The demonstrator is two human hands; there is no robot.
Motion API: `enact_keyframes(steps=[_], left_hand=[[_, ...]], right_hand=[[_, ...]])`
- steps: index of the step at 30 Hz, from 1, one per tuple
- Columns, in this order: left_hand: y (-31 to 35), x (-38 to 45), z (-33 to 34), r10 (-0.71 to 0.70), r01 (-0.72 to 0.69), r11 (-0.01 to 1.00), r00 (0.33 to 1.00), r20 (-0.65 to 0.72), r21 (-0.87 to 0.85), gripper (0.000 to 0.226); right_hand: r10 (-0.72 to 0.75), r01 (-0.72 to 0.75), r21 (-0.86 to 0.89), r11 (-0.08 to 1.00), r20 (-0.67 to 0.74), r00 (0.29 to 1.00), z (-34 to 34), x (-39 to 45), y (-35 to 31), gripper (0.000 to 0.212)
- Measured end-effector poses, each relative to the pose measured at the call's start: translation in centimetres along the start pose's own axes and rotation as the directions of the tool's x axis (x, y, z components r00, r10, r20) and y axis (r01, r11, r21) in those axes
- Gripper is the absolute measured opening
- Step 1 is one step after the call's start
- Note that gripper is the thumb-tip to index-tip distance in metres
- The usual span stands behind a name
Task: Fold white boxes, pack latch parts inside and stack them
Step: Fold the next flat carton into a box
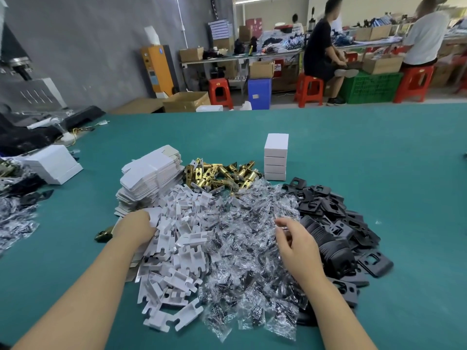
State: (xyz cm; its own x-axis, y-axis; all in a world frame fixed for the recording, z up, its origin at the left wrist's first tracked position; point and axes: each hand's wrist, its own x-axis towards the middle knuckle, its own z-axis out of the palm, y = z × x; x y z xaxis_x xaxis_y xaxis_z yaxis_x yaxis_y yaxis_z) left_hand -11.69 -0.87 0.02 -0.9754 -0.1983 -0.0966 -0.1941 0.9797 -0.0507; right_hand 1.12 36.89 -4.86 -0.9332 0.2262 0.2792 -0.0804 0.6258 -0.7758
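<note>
Four smooth white boxes (276, 157) are stacked at 12 o'clock. A flat carton (151, 215) is gripped by the left hand (136, 224); crinkly bags (252, 248) are touched by the relaxed right hand (295, 239).

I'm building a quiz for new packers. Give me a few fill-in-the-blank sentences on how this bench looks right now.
1. The stack of closed white boxes is ____ boxes high.
2. The table cover is ____ in colour.
3. The brass latches lie directly ____ of that stack.
4. The left hand rests on the ____ card inserts.

Missing words: four; green; left; white
</note>
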Motion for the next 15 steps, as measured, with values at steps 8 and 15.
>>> enact_keyframes(steps=[8, 15], left_hand=[[0.4, 0.1, -0.2, 0.025, -0.024, 1.000, 0.999, -0.034, 0.020, 0.018], [1.1, -1.0, -0.5, 0.011, -0.007, 0.999, 0.994, -0.108, 0.033, 0.008]], right_hand=[[-0.004, 0.004, -0.003, 1.000, -0.007, 1.000, 0.1, 0.0, 0.1, 0.030], [-0.005, 0.005, -0.013, 1.000, -0.007, 1.000, 0.1, 0.0, 0.1, 0.030]])
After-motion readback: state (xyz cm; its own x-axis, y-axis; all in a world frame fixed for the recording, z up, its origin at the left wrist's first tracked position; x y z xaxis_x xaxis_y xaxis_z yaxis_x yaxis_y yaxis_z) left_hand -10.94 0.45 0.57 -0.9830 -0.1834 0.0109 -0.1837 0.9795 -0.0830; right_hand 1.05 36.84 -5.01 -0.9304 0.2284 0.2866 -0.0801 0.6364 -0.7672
